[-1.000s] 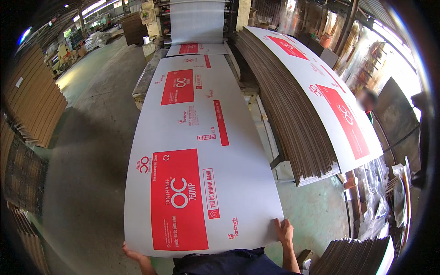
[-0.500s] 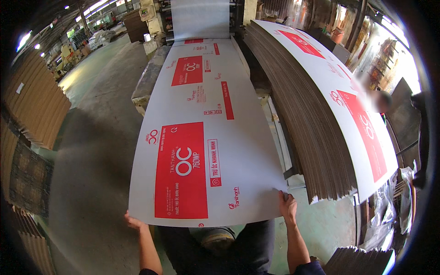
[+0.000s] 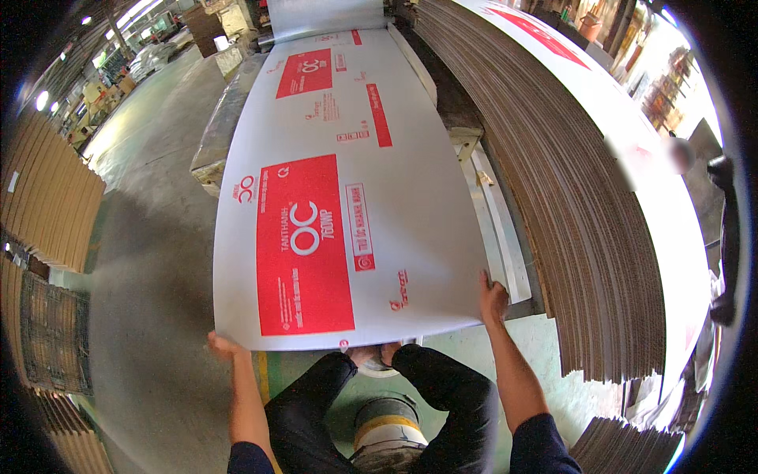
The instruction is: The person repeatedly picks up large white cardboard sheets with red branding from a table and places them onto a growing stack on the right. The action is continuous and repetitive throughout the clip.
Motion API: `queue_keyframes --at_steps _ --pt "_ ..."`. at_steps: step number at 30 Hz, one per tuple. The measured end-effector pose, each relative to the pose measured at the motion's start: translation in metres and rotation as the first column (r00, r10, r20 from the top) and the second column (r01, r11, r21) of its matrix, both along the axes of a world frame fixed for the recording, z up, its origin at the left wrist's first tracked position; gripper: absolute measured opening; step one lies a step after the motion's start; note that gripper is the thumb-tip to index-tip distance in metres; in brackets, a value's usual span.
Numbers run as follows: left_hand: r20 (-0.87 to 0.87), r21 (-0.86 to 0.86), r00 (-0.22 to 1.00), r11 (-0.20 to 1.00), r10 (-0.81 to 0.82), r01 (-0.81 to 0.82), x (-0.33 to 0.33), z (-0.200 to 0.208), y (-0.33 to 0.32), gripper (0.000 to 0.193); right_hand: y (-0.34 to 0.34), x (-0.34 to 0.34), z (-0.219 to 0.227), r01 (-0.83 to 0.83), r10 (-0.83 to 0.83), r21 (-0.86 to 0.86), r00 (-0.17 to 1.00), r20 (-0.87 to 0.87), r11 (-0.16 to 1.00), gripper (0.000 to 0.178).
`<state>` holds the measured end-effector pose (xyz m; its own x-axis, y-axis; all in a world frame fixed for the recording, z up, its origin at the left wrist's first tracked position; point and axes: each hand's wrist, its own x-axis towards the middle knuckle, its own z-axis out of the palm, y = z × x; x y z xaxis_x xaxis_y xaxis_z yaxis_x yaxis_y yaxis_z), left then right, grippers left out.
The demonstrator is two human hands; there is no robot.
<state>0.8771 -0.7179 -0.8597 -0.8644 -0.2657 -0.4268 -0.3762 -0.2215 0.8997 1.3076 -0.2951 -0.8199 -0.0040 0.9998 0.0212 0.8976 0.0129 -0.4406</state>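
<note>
A long white cardboard sheet (image 3: pixel 418 213) printed with red panels stretches away from me, its far end at a machine. My left hand (image 3: pixel 227 347) grips its near left corner, fingers closed at the edge. At the near right corner my right hand (image 3: pixel 494 300) holds the sheet, thumb on top. The fingers under the sheet are hidden. The near edge lies just above my knees, and the sheet is nearly level with a slight bow.
To the right stands a tall stack of cardboard sheets (image 3: pixel 545 189), printed side up. The machine's pale wide sheet or cover (image 3: pixel 328 20) is at the far end. Brown cardboard piles (image 3: pixel 51 197) stand at left. A smaller stack (image 3: pixel 624 449) sits lower right. A bucket (image 3: pixel 385 412) is between my legs.
My view has shifted, so the sheet and the stack sit higher in the picture and more of my legs shows. Both hands still hold the sheet's near corners.
</note>
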Motion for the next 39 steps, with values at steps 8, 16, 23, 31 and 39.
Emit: queue_keyframes --at_steps 8,16,23,31,39 --pt "0.07 0.097 0.989 0.986 0.13 -0.136 -0.041 0.055 0.018 0.071 0.036 -0.084 0.175 -0.244 0.303 0.463 0.951 -0.056 0.852 0.054" --pt "0.061 0.213 0.743 0.736 -0.667 0.643 0.155 0.02 -0.045 0.037 -0.118 0.2 0.392 -0.294 0.105 0.561 0.933 0.344 0.773 0.05" --pt "0.08 0.329 0.38 0.384 -0.922 0.863 0.351 0.084 -0.039 0.028 -0.146 0.295 0.358 -0.364 0.095 0.437 0.846 0.525 0.823 0.053" --pt "-0.104 0.205 0.201 0.177 -0.974 0.963 0.399 0.141 -0.038 0.026 -0.191 0.265 0.387 -0.394 -0.057 0.41 0.66 0.749 0.823 0.049" --pt "-0.516 0.775 0.492 -0.137 -0.701 0.617 0.437 0.274 0.024 0.049 -0.344 0.213 0.388 -0.942 0.902 0.219 0.313 0.297 0.255 0.054"
